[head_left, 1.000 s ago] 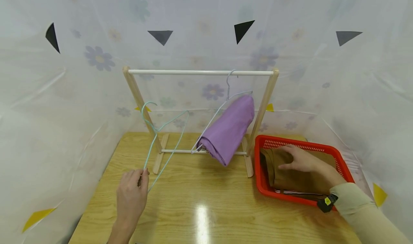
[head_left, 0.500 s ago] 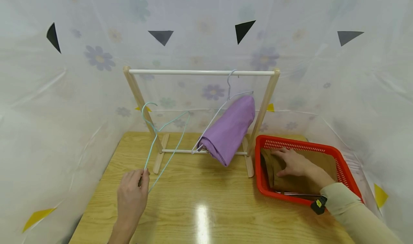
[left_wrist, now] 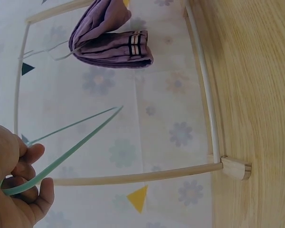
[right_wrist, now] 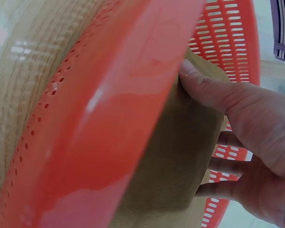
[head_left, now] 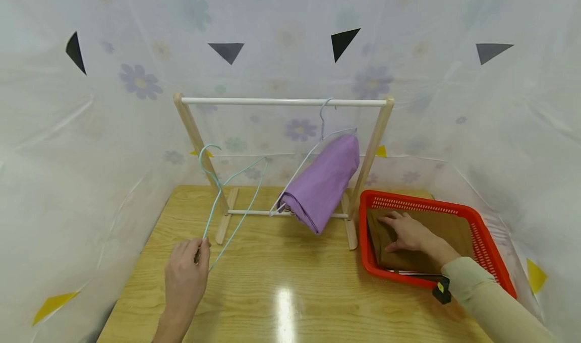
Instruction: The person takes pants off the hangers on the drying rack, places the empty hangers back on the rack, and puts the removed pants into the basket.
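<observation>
In the head view my left hand (head_left: 186, 277) pinches the lower left side of a mint-green wire hanger (head_left: 212, 211), held tilted with its hook up, in front of the rack's left post. The left wrist view shows thumb and fingers curled round the green wire (left_wrist: 80, 143). My right hand (head_left: 408, 233) reaches into a red basket (head_left: 422, 199), its spread fingers touching a folded brown garment (head_left: 447, 227). Close up in the right wrist view, the thumb lies at the brown cloth's (right_wrist: 166, 156) upper part, the other fingers along its edge.
A small wood-and-white clothes rack (head_left: 281, 102) stands on the wooden table (head_left: 254, 292). From its right end hangs a lilac hanger (head_left: 323, 131) bearing a folded purple garment (head_left: 322, 186). The red basket sits right of the rack, near a draped floral sheet (head_left: 281, 20).
My right hand has slid slightly left over the brown garment, whose raised left fold now lies flatter. The basket's right end has shifted slightly. My left hand and the green hanger stay almost still.
</observation>
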`<control>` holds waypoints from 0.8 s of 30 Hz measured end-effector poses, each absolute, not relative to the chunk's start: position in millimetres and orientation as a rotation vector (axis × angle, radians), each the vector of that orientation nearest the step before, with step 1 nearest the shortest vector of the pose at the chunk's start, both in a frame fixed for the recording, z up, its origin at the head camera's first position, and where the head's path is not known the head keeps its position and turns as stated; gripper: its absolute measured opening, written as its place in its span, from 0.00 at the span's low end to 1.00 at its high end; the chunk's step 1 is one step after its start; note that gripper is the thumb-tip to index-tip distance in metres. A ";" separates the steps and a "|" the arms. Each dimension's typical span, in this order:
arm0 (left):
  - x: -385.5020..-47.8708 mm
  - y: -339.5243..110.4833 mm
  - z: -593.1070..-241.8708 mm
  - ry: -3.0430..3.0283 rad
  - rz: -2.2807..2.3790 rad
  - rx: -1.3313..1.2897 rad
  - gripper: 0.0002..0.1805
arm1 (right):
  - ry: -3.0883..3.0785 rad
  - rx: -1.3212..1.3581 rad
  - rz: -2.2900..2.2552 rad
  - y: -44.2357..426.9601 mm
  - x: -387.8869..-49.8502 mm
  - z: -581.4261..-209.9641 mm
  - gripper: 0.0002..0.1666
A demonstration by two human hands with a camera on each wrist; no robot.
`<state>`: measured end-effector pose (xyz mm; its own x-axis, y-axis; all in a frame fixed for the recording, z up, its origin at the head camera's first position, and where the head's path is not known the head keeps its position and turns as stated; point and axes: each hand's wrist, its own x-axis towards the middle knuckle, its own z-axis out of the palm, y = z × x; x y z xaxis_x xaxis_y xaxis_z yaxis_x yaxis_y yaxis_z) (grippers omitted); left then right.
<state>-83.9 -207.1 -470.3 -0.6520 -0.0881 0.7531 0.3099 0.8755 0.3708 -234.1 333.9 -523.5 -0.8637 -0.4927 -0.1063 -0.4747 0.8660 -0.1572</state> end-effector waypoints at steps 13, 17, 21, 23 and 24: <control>-84.5 -204.7 -471.4 -2.192 -0.607 -0.179 0.11 | 2.872 -0.761 -0.054 329.4 -235.8 -536.8 0.50; -84.4 -204.9 -472.2 -2.194 -0.611 -0.172 0.12 | 2.881 -0.768 -0.018 329.2 -236.8 -539.4 0.50; -84.6 -205.9 -472.3 -2.193 -0.615 -0.168 0.12 | 2.881 -0.769 -0.059 331.0 -236.2 -538.2 0.51; -84.7 -206.3 -471.7 -2.191 -0.614 -0.170 0.12 | 2.881 -0.763 -0.101 333.7 -235.3 -536.9 0.52; -84.9 -206.4 -471.4 -2.191 -0.615 -0.171 0.12 | 2.882 -0.763 -0.119 335.8 -234.8 -536.2 0.52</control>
<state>-84.9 -206.4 -471.4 -0.6436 -0.0849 0.7607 0.3232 0.8708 0.3706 -234.8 335.8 -536.2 -0.8577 -0.4971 -0.1317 -0.4845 0.8669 -0.1170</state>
